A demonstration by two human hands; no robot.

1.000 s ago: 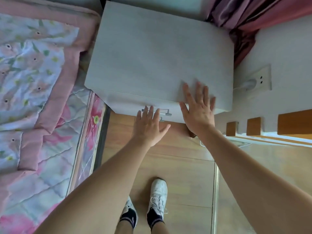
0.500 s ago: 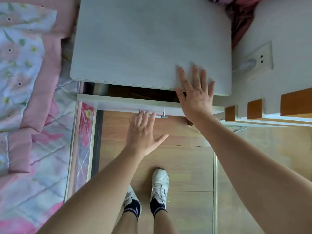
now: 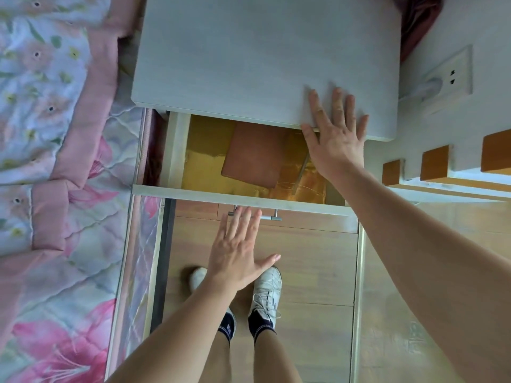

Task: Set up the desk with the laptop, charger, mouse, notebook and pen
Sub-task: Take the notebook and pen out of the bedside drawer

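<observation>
A: Head view, looking straight down. The pale grey surface (image 3: 262,56) of the bedside unit is bare on top. Under its front edge the drawer (image 3: 237,195) stands pulled out, with the metal handle (image 3: 269,217) on its front panel.

B: Hand states?

A: Left hand (image 3: 237,258) is open, fingers spread and extended, with the fingertips at the drawer handle. It is not wrapped around the handle. I cannot tell whether the fingertips touch the bar. Right hand (image 3: 336,136) is also open and flat, with the palm over the front right edge of the surface, fingers splayed on top and the thumb hanging over the open drawer. Neither hand grips anything.

B: Task items located?

A: A reddish-brown notebook (image 3: 255,156) lies flat inside the drawer on a shiny golden lining, tilted, its far edge tucked beneath the surface. Just beside it, to the right, is a slim grey stick, possibly the pen (image 3: 301,172); its upper end is hidden by the right wrist, so the identification is uncertain.

B: Surroundings?

A: A bed with a floral quilt (image 3: 55,134) is on the left and a wall socket (image 3: 448,76) holding a white plug is on the right. White shoes (image 3: 266,291) rest on the wooden floor below.
</observation>
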